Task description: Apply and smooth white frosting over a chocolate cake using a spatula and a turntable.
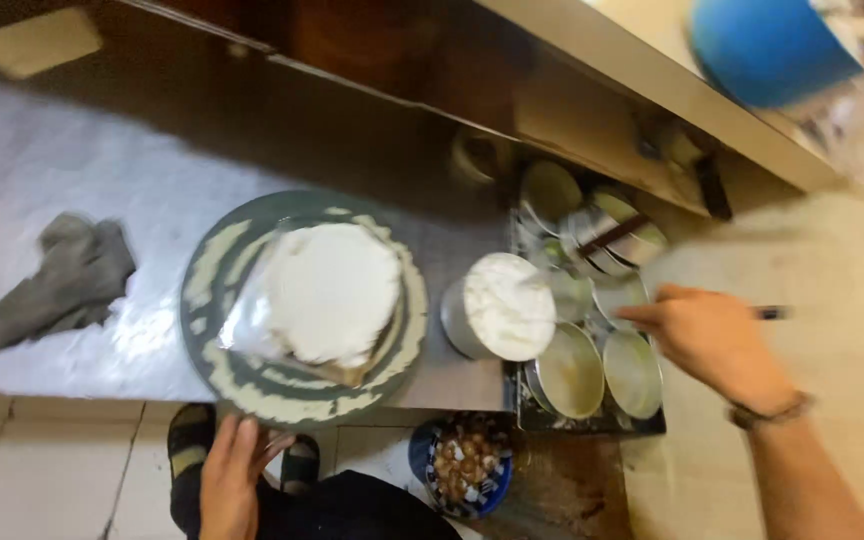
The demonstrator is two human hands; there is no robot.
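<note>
Left hand (230, 478) under turntable (214, 262), right hand (712, 340) outstretched.

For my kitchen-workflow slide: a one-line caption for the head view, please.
Right hand holding a slim tool reaches over metal bowls; left hand rests below a frosted cake on its turntable.

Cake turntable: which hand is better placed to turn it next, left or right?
Left, probably. The left hand sits at the near rim of the turntable carrying the white frosted cake. The right hand is off over the tray of metal bowls, holding a thin tool.
</note>
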